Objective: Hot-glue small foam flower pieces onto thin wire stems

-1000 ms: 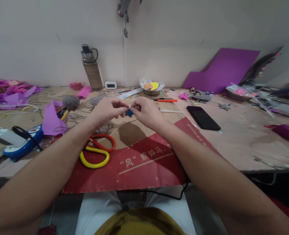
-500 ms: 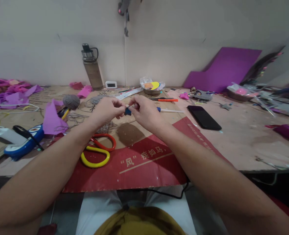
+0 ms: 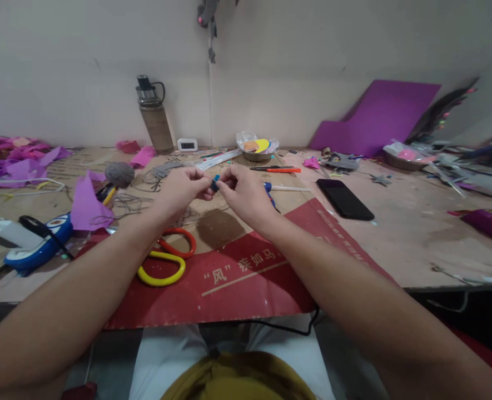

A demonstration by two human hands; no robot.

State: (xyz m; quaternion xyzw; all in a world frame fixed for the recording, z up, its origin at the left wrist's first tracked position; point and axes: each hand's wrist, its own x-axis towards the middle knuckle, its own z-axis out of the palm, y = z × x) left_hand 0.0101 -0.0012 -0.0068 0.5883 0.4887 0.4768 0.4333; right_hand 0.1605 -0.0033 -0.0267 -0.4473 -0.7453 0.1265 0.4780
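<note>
My left hand (image 3: 182,190) and my right hand (image 3: 246,191) meet above the middle of the table, fingers pinched together on a small blue piece (image 3: 215,183) held between them. Most of the piece is hidden by my fingertips. Below my hands lies a red sheet with white characters (image 3: 246,272). Scissors with a red and a yellow handle (image 3: 166,258) lie just under my left wrist.
A black phone (image 3: 344,199) lies right of my hands. A grey yarn ball (image 3: 119,173), purple felt scraps (image 3: 85,203) and a blue device (image 3: 39,247) sit to the left. A water bottle (image 3: 153,116), a small dish (image 3: 256,149) and a purple sheet (image 3: 374,116) stand by the wall.
Both hands stayed together and rose slightly, turning the small blue piece between the fingertips. A blue-tipped stick now shows beside my right hand.
</note>
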